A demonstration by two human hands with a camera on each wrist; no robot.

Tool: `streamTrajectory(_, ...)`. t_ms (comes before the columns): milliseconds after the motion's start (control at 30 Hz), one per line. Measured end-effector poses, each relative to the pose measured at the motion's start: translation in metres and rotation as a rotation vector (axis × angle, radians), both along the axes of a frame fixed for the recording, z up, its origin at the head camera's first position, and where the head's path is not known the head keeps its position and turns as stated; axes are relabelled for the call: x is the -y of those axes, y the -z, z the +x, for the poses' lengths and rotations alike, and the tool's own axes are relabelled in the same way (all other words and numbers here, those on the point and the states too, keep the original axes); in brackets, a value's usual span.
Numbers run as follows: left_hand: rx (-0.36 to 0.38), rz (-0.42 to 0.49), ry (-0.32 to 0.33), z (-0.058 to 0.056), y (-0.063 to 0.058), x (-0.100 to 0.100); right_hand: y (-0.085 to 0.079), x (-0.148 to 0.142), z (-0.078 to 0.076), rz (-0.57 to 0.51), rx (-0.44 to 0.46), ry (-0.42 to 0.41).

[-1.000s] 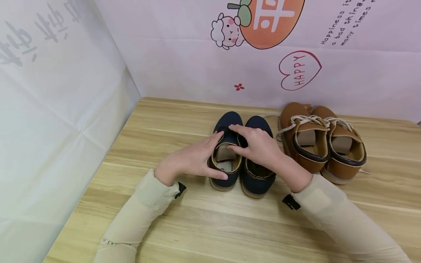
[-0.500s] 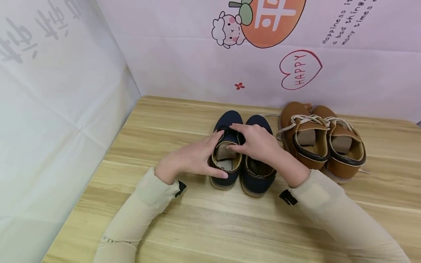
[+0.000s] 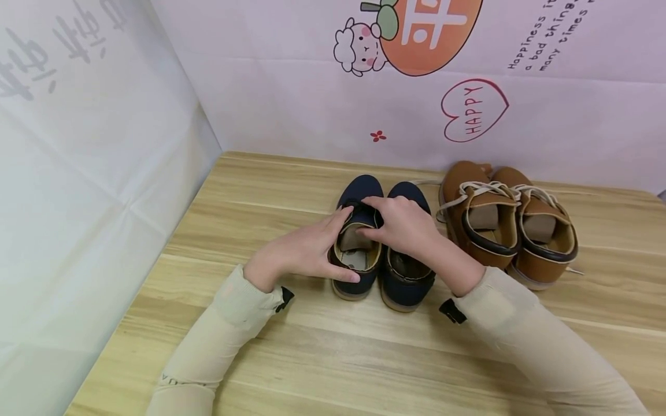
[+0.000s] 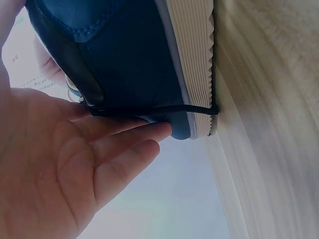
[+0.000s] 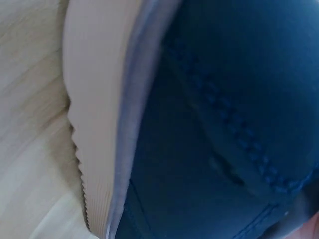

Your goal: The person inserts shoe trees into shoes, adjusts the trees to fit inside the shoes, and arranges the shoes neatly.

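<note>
A navy blue lace-up shoe (image 3: 361,188) with a pale sole stands on the wooden table, its heel toward me; its mate, a second navy shoe (image 3: 408,292), is close on the right. My left hand (image 3: 307,248) is at the left side of the first shoe, index finger at the lacing and thumb over the heel. In the left wrist view its fingers extend loosely beside a black shoelace (image 4: 154,109) hanging down the side. Reaching across the second shoe, my right hand (image 3: 408,228) has its thumb at the first shoe's opening and index finger at the lacing; its other fingers are hidden.
To the right stands a pair of brown shoes (image 3: 481,248) with white laces, touching side by side. A printed white cloth (image 3: 291,86) rises behind the wooden table (image 3: 333,358), and another plain-looking white cloth (image 3: 104,190) hangs along its left edge.
My right wrist has shifted slightly to the left, while its fingers stay at the lacing. My left hand and both pairs of shoes keep their places.
</note>
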State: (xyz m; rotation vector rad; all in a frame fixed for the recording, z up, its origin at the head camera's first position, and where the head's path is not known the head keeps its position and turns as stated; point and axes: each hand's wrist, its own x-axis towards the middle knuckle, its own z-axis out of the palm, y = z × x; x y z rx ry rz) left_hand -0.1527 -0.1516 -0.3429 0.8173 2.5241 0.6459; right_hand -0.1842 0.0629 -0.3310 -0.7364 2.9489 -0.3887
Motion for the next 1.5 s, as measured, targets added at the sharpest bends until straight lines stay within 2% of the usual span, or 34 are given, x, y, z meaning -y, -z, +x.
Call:
streamTrajectory(700,0.026,0.022,-0.011,0.002,-0.004,0.0,0.004,0.012,0.006,0.01,-0.046,0.095)
streamTrajectory(1133,0.026,0.018,-0.016,0.001,-0.003,-0.001,0.002,0.004,0.006,-0.052,0.005,0.092)
streamTrajectory(1300,0.02,0.049,-0.022,0.0,-0.003,0.0,0.002,0.0,0.007,-0.081,0.009,0.06)
streamTrajectory(1500,0.025,0.057,-0.042,-0.001,-0.004,0.005,0.006,-0.006,0.006,-0.135,-0.029,-0.064)
